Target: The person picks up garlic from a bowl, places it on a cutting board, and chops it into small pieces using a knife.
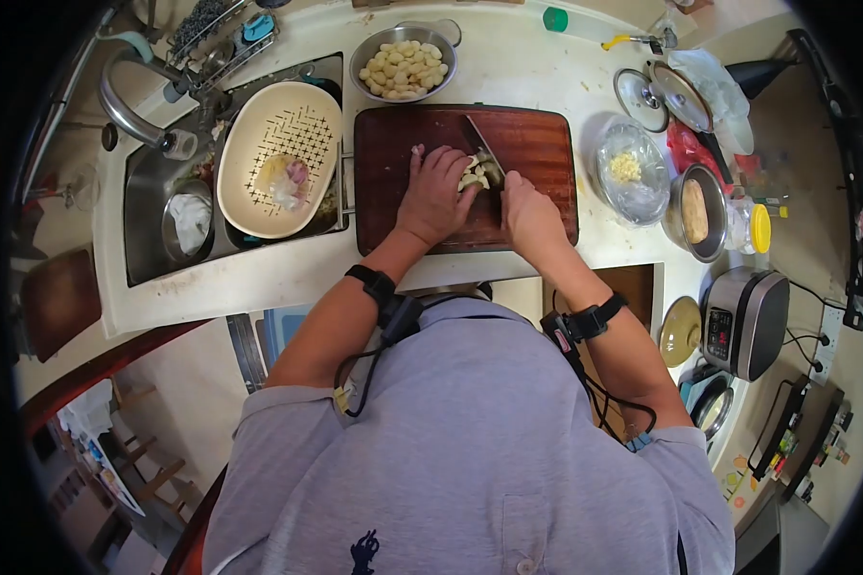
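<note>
Right hand (529, 216): over the near part of the cutting board (393, 129), fingers closed firmly around the handle of a kitchen knife (482, 144). Left hand (436, 196): on the board, bent and partly spread, thumb and forefinger bracketing pale cut pieces (473, 176); whether they grip any piece cannot be told.

Step in hand, as judged: chopping. The next stroke calls for pieces held steady and left fingertips tucked clear of the edge.

Condition of pieces: cream-coloured, irregular, loosely heaped mid-board against the blade; exact kind not determinable.

Surroundings: right of the board, a clear bowl (647, 204) contains finely chopped yellowish bits. Left of it, a cream colander (225, 182) sits at the sink. Beyond its far edge, a metal bowl (357, 72) of pale, rounded pieces stands on the bench (508, 62).
</note>
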